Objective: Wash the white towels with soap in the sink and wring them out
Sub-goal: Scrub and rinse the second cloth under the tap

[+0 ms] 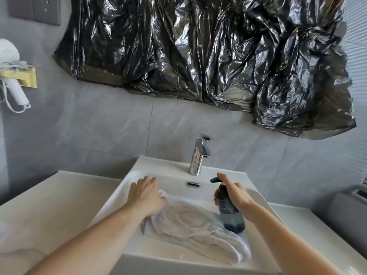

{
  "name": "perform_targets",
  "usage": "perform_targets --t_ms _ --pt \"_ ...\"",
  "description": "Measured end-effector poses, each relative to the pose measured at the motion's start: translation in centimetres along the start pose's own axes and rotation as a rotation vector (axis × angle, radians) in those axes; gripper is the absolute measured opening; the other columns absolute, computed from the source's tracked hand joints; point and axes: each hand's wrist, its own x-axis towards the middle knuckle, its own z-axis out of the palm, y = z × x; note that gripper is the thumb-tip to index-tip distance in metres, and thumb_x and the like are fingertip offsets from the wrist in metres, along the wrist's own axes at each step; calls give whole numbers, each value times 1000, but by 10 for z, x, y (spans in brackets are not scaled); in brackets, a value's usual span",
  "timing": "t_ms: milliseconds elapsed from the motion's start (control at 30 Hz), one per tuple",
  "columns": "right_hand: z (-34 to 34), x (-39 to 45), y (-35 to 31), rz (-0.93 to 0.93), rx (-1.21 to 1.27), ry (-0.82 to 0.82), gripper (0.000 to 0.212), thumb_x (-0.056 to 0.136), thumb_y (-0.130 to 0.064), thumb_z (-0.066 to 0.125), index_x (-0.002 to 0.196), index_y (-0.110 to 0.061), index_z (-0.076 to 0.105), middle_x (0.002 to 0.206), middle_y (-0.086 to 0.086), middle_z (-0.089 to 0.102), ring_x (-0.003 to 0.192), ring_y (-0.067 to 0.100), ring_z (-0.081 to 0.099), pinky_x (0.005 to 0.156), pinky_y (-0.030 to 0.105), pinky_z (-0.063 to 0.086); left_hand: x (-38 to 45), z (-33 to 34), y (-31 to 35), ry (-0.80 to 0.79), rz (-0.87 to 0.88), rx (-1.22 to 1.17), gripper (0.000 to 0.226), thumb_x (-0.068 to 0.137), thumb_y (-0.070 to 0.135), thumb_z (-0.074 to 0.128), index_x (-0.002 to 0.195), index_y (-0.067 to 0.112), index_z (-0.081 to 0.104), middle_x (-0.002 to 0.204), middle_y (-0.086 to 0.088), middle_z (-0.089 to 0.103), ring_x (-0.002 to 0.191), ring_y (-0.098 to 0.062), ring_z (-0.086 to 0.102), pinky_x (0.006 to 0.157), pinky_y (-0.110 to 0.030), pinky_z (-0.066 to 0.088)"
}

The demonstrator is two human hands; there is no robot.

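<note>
The right hand (pixel 235 193) gripped a dark pump bottle (pixel 230 209), forefinger on the pump head, spout pointing left. The white towel (pixel 190 225) lay crumpled in the sink (pixel 127 187), its length running from upper left to lower right beneath the bottle. The left hand (pixel 146 193) seemed to press on the towel's far-left end, fingers relaxed.

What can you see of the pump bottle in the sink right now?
The pump bottle is dark, see-through teal-grey plastic with a black pump head whose spout points left. It has a pale label with lettering too blurred to read. It stands about upright on the white towel at the right of the basin. The right hand grips its neck, with the forefinger on the pump. The left hand does not touch it.
</note>
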Motion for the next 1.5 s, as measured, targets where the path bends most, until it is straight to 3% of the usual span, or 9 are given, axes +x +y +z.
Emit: perform_targets --t_ms 167,300,367,633,900,1067,1200,1367,1500 --pt "17 5 -5 7 -142 -28 71 76 -65 52 96 -3 80 74 13 75 64 20 64 77 36 53 3 3 0 -7 9 -53 35 90 48 49 115 25 51 122 -1 51 119 -26 50 90 -38 35" --pt "26 9 -7 -20 -188 -35 41 92 -42 52 83 -18 84 68 9 72 61 19 62 73 31 52 4 5 -1 -4 21 -44 35 90 49 49 115 25 51 120 -1 50 116 -25 51 89 -38 36" --pt "29 10 -5 -35 -216 -51 37 90 -39 53 80 -22 84 67 10 73 61 19 62 72 31 52 4 5 -1 -3 23 -42 35 91 50 50 117 25 51 121 0 49 116 -25 51 89 -37 35" --pt "25 3 -4 -72 -167 -11 41 98 -49 53 82 -28 84 69 10 71 61 16 59 70 29 51 2 4 -1 -1 31 -56 36 89 50 53 116 26 50 121 0 48 116 -25 49 90 -38 36" --pt "14 0 -5 -49 -102 44 45 100 -35 46 78 -20 83 77 18 75 69 21 62 76 33 50 3 1 9 25 96 -71 42 88 52 55 123 28 47 126 3 43 121 -23 44 97 -36 36" --pt "10 0 -1 -49 -69 51 47 101 -33 45 76 -19 82 75 16 75 71 23 63 81 37 51 22 -17 29 -114 152 -73 37 89 50 57 122 31 54 128 4 46 124 -22 47 100 -38 36" --pt "6 0 3 -52 -63 63 46 102 -39 46 79 -22 82 76 13 76 74 23 65 85 37 52 32 -7 39 -72 159 -190 27 92 47 55 115 33 56 127 7 51 121 -19 53 100 -37 39" --pt "5 0 1 -81 -24 52 45 103 -43 46 86 -22 81 79 19 75 70 19 65 80 34 50 33 12 32 -203 182 -169 39 96 49 48 130 32 54 140 8 52 130 -19 49 107 -40 38" --pt "6 2 2 -67 -21 44 47 100 -34 46 73 -20 81 77 19 75 71 24 64 87 40 53 34 14 26 -232 164 -167 36 94 52 48 125 35 56 136 7 56 126 -20 51 104 -40 40"
